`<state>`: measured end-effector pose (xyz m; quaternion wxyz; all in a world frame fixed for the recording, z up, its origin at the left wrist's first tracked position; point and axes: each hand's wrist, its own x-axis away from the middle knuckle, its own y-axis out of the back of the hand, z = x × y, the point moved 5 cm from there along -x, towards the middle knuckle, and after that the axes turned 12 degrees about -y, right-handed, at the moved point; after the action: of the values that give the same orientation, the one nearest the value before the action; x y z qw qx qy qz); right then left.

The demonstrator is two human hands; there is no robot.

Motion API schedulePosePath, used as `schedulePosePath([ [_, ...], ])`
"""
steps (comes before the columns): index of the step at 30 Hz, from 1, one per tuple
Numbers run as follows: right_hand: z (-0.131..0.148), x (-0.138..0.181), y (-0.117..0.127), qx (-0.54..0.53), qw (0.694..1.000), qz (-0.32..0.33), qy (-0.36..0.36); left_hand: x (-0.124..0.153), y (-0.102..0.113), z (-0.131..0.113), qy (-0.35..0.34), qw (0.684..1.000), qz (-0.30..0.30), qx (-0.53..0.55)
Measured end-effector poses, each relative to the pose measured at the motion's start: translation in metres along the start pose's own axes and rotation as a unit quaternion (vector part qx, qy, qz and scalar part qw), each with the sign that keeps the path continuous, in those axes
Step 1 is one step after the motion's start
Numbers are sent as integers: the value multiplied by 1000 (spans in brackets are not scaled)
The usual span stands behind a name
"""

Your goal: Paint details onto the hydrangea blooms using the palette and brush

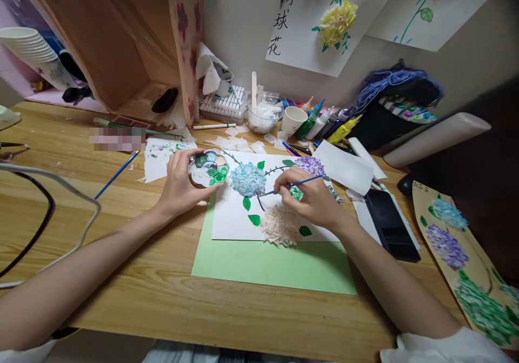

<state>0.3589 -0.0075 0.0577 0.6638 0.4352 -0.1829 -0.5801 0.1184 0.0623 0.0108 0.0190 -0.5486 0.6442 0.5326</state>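
My left hand (179,183) grips a small round paint palette (210,169) with green and blue paint, held just above the desk. My right hand (310,195) pinches a thin blue paintbrush (298,183), its tip on the white sheet (235,217) beside a blue paper flower (248,179). The sheet also carries a purple flower (310,165), a cream flower (280,225) and painted green leaves. It lies on a light green sheet (275,265).
A second blue brush (115,175) lies on the wooden desk (121,276) at left. Cables (48,211) loop at far left. A paper cup (292,119), paint bottles (324,122), a marker box (225,106), a black phone (391,225) and another flower painting (466,255) surround the work.
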Motion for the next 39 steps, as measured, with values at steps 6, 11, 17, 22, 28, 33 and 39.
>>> schedulePosePath([
  [6, 0, 0, 1, -3, 1000, 4, -5, 0, 0, -2, -4, 1000, 4, -2],
  [11, 0, 0, 1, -4, 1000, 3, 0, 0, 0, -3, -2, 1000, 7, -4],
  [17, -1, 0, 2, 0, 1000, 5, -2, 0, 1, -3, -13, 1000, 1, -8],
  [22, -1, -1, 0, 3, 1000, 11, 4, 0, 1, -3, -18, 1000, 3, -13],
  [28, -1, 0, 0, 1, 1000, 11, 3, 0, 1, -3, -18, 1000, 0, -12],
  [33, -2, 0, -1, 7, 1000, 14, 3, 1, 1, -3, -18, 1000, 1, -11],
  [39, 0, 0, 1, 5, 1000, 7, 10, 0, 1, -2, -19, 1000, 1, -11],
])
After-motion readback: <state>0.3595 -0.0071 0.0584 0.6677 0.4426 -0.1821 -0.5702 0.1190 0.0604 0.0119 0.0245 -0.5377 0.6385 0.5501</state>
